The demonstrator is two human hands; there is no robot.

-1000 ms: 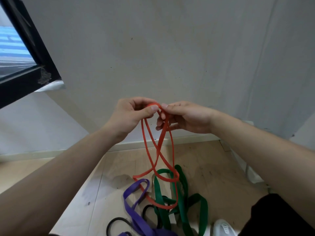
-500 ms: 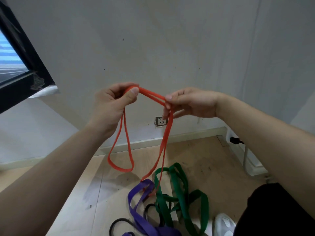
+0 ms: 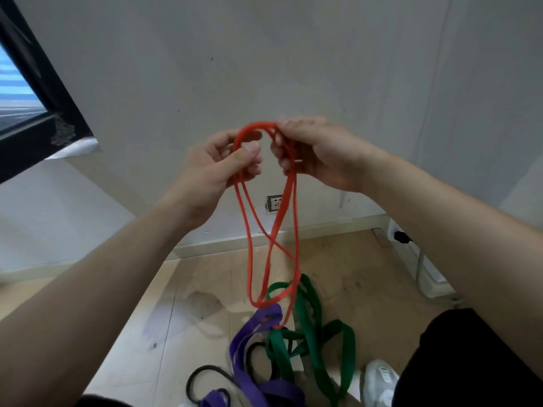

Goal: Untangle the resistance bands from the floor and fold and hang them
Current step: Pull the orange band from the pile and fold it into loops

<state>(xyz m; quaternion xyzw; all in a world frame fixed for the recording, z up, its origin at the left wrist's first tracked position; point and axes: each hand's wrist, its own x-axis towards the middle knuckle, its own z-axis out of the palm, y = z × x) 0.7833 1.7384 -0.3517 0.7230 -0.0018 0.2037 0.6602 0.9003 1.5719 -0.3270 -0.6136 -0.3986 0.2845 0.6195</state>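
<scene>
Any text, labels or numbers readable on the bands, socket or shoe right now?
No readable text in view.
Red band, purple band, green band: no print visible.
Wall socket: no legible marking.
White shoe: pattern too blurred to read.

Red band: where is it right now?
Head view, centre: the red band hangs from the left hand and right hand, its loops dangling over the purple band and green band.

Left grip (image 3: 217,164) and right grip (image 3: 321,154), raised close together, pinch the orange band (image 3: 249,259).
</scene>
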